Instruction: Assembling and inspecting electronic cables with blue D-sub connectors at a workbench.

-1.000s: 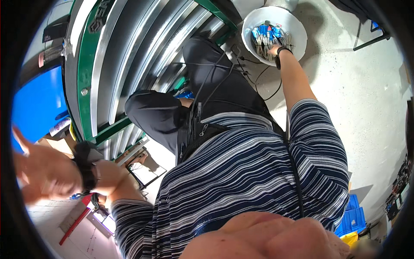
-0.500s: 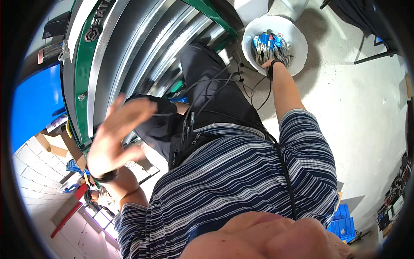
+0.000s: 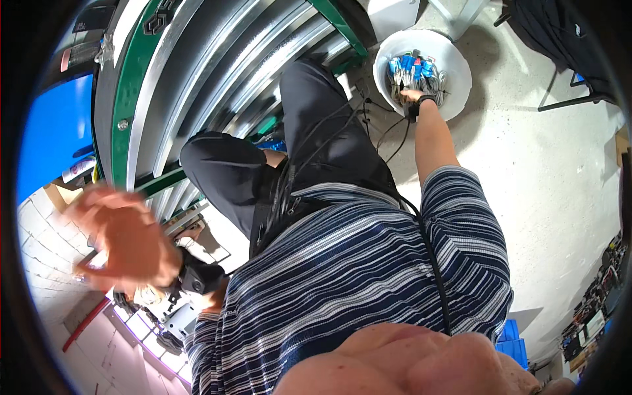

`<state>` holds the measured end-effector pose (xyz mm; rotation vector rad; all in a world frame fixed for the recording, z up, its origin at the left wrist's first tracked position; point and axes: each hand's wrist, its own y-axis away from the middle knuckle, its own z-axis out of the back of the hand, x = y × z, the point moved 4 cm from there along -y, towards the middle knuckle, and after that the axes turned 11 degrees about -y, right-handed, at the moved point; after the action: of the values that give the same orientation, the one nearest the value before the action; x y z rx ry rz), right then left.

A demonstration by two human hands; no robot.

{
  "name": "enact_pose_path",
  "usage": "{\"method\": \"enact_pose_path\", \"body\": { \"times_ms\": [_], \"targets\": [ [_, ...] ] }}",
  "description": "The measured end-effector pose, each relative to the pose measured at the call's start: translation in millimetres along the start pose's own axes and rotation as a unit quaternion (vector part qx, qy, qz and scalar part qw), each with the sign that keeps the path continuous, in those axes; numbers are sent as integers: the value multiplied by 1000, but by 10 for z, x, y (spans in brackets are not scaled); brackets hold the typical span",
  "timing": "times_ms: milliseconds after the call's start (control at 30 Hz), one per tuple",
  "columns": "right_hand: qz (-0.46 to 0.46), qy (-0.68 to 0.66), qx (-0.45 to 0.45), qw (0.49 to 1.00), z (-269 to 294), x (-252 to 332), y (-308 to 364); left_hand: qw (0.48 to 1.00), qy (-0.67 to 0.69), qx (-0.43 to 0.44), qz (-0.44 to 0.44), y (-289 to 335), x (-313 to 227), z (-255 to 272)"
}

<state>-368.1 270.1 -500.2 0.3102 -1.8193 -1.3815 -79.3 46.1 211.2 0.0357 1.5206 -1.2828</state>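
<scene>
A round white bucket [image 3: 457, 72] stands on the floor at the far right of my knees. Inside it lie several bundled grey cables [image 3: 436, 83] with blue connector ends [image 3: 409, 64] and a red one among them. My right hand [image 3: 413, 96] reaches over the near rim and touches the cables; its fingertips are hidden among them. Raised at the left, my left hand [image 3: 122, 237] is smeared by motion, its thumb apart from the fingers and nothing visible in it. A small black camera [image 3: 199, 276] is strapped at that wrist.
A green-framed metal cabinet [image 3: 122, 125] with shiny ridged slats rises in front of my knees. Black cables [image 3: 329, 122] hang across my lap. A black chair [image 3: 550, 39] stands far right; blue bins [image 3: 512, 345] sit near right. Cardboard [image 3: 62, 197] lies at the left.
My left hand has swung left and down, away from the cabinet's front. My right hand stays in the bucket at the cables, barely shifted. The view has turned slightly.
</scene>
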Motion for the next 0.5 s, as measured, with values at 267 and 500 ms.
{"method": "enact_pose_path", "body": {
  "times_ms": [267, 500],
  "targets": [
    [55, -73, -10, 996, 165, -242, -843, 655, -596, 464, -11, 507, 1044, -391],
    [60, 62, -72, 994, 227, -447, -1348, 996, 76, 47, 12, -12, -15, -4]
  ]
}}
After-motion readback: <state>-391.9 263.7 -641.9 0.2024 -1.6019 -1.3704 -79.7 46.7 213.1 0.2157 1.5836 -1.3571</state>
